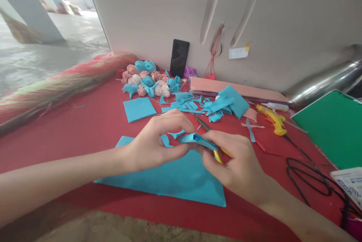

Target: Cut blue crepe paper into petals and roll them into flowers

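Between both hands is a folded piece of blue crepe paper [195, 138], held above the table. My left hand [158, 142] pinches its left end between thumb and fingers. The right end is gripped by my right hand [232, 155]. Under the hands lies a large blue crepe paper sheet [169, 181]. Scissors with yellow handles [217, 156] lie partly hidden behind my right hand, their dark blades pointing away from me. A small curved blue scrap [177, 134] shows just behind the held piece.
Paper roses [147, 79] are heaped at the back, near a leaning phone [179, 57]. Blue paper scraps [198, 104] lie mid-table beside a blue square [139, 109]. A yellow glue gun [273, 118] with a black cord and a green board [330, 128] are right.
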Available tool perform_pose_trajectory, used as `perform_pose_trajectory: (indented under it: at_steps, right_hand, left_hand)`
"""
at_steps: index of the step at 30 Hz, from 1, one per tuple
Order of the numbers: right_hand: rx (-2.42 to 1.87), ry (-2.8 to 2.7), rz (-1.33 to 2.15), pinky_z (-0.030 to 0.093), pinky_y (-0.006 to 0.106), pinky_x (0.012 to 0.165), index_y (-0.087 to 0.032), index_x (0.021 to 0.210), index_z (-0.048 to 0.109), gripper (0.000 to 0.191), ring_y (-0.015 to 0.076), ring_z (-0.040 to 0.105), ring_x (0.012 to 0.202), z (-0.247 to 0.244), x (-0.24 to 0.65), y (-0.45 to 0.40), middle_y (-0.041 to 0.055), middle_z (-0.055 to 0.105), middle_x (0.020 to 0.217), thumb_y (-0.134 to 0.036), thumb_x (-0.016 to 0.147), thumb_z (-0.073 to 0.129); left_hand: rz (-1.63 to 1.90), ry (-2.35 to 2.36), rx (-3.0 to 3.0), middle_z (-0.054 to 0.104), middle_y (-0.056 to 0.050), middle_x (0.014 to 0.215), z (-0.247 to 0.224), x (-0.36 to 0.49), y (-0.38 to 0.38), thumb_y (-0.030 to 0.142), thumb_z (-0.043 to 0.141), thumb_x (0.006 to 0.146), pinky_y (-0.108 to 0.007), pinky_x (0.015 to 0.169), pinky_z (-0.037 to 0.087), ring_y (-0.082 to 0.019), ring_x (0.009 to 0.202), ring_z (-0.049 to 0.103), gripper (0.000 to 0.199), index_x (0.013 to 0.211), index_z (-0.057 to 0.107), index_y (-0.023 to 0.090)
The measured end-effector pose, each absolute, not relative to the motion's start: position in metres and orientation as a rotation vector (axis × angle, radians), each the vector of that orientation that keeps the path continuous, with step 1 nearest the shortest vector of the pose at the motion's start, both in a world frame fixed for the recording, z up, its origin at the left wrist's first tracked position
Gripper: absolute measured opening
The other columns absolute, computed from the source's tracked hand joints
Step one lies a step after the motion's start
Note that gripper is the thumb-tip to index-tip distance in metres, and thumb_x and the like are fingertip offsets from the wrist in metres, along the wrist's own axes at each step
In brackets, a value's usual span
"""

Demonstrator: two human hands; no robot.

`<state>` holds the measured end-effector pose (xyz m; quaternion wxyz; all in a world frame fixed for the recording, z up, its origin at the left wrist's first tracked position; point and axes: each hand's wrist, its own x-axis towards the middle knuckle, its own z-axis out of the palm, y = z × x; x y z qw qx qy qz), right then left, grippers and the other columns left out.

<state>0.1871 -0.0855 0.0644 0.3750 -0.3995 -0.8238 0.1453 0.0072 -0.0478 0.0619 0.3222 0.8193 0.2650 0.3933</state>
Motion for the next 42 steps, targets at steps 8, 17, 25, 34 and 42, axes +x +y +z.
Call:
perform_pose_trajectory:
  at_steps: [8, 17, 25, 34, 42]
  right_hand:
    - [-0.948, -1.261, 1.647, 0.04, 0.014, 0.042, -0.018, 0.076, 0.059, 0.012, 0.0058, 0.051, 0.046, 0.061, 0.188, -0.075, -0.0029, 0.059, 0.056, -0.029, 0.079, 0.056]
    - [-0.92, -1.174, 1.703, 0.041, 0.012, 0.043, -0.017, 0.076, 0.06, 0.01, 0.004, 0.05, 0.044, 0.054, 0.183, -0.074, -0.0027, 0.06, 0.055, -0.026, 0.079, 0.058]
    - [-0.968, -1.308, 1.53, 0.041, 0.012, 0.045, -0.015, 0.078, 0.06, 0.01, 0.0035, 0.05, 0.047, 0.053, 0.178, -0.087, -0.0026, 0.06, 0.057, -0.025, 0.08, 0.059]
    - [-1.019, -1.46, 1.318, 0.042, 0.012, 0.046, -0.015, 0.067, 0.054, 0.015, 0.0034, 0.05, 0.047, 0.059, 0.169, -0.098, -0.0035, 0.056, 0.055, -0.023, 0.08, 0.055]
    - [-1.064, -1.432, 1.443, 0.036, 0.013, 0.043, -0.016, 0.066, 0.051, 0.014, 0.004, 0.043, 0.047, 0.062, 0.182, -0.093, -0.0045, 0.048, 0.053, -0.023, 0.077, 0.054]
  left_hand:
    - [0.957, 0.684, 1.853, 0.063, 0.003, 0.098, 0.064, 0.004, -0.05, 0.027, 0.048, 0.087, -0.019, 0.075, 0.045, -0.012, 0.086, 0.058, 0.018, 0.1, 0.059, 0.024]
    - [0.939, 0.749, 1.844, 0.066, 0.004, 0.085, 0.061, 0.01, -0.051, 0.031, 0.046, 0.087, -0.018, 0.07, 0.046, -0.012, 0.079, 0.059, 0.019, 0.083, 0.061, 0.022]
    - [0.815, 0.649, 1.909, 0.062, 0.001, 0.075, 0.062, 0.007, -0.051, 0.024, 0.037, 0.09, -0.02, 0.067, 0.046, -0.011, 0.071, 0.057, 0.021, 0.085, 0.055, 0.017]
    - [0.913, 0.463, 1.79, 0.061, 0.001, 0.071, 0.059, 0.011, -0.066, 0.018, 0.028, 0.092, -0.02, 0.064, 0.046, -0.009, 0.066, 0.059, 0.022, 0.084, 0.049, 0.018]
    - [0.767, 0.468, 1.502, 0.062, -0.004, 0.083, 0.059, 0.008, -0.059, 0.022, 0.036, 0.086, -0.028, 0.071, 0.046, -0.017, 0.079, 0.058, 0.02, 0.084, 0.055, 0.015]
